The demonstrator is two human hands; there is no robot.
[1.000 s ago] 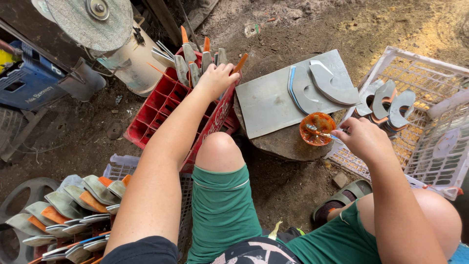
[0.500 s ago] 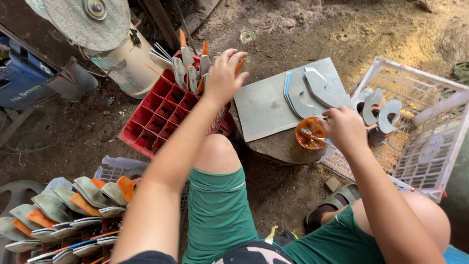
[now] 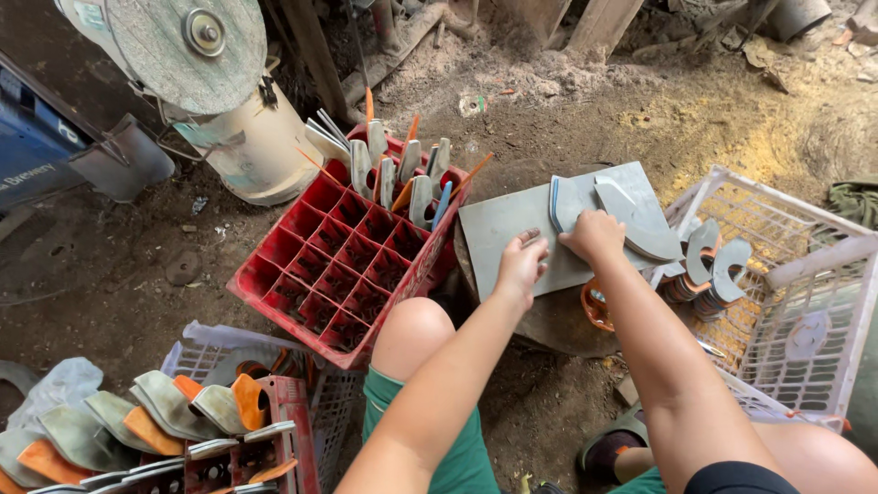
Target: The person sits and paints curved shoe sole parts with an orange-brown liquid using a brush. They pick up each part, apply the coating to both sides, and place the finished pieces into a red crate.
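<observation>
A grey metal plate [image 3: 512, 229] lies on a round stump, with curved grey blade blanks [image 3: 640, 224] stacked on its far right part. My right hand [image 3: 594, 233] rests on the near edge of those blanks and appears to grip one. My left hand [image 3: 521, 265] lies fingers down on the bare plate just left of it, holding nothing. An orange bowl [image 3: 594, 306] sits below the plate's edge, mostly hidden by my right forearm.
A red divided crate [image 3: 311, 274] at the left holds several upright blades [image 3: 402, 174] in its far cells. A white basket [image 3: 805, 302] with curved blanks [image 3: 713, 261] stands at the right. More crates of blades [image 3: 174, 421] are at bottom left. A grinder disc [image 3: 192, 41] stands behind.
My left hand has left the red crate and come down onto the grey plate. My right hand has moved from the orange bowl up to the stacked blanks.
</observation>
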